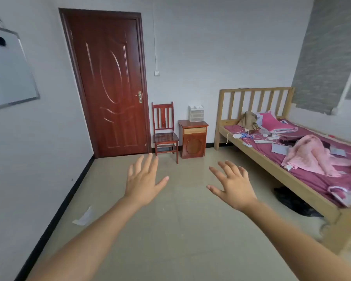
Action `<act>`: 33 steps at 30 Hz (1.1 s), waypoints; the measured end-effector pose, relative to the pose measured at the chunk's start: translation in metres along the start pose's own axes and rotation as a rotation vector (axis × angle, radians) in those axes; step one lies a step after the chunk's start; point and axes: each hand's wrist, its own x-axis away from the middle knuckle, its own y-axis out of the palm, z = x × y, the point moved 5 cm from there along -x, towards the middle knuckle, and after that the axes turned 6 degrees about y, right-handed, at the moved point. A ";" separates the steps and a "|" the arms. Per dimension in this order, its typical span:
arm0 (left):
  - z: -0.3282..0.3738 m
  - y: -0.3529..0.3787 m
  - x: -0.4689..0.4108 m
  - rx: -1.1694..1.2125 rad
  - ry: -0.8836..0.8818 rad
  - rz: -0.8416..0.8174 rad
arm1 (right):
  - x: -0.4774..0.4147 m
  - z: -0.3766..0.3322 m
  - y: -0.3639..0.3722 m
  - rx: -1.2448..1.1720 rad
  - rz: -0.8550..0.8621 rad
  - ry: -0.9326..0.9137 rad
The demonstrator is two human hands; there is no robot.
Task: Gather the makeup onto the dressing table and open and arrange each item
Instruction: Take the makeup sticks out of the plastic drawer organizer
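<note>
Reaching forward, left hand (143, 185) and right hand (234, 186) empty, fingers (148, 165) spread, bed (261, 159) alongside

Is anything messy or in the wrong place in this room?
Yes. A scrap of paper lies on the floor by the left wall. A black bag slumps under the bed, which is strewn with cables, papers and a crumpled pink cloth.

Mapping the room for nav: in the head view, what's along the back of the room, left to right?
whiteboard → dark red door → red wooden chair → small wooden cabinet → bed
</note>
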 end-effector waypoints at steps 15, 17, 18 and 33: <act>-0.029 0.061 -0.152 -0.045 0.089 0.030 | -0.144 0.021 0.046 0.117 0.002 0.033; -0.034 0.068 -0.178 -0.065 0.090 0.021 | -0.168 0.024 0.053 0.061 0.014 -0.002; -0.036 0.071 -0.189 -0.060 0.085 0.032 | -0.179 0.027 0.055 0.030 0.004 -0.003; -0.072 0.169 -0.363 0.049 0.051 0.080 | -0.373 0.086 0.142 0.023 -0.064 -0.043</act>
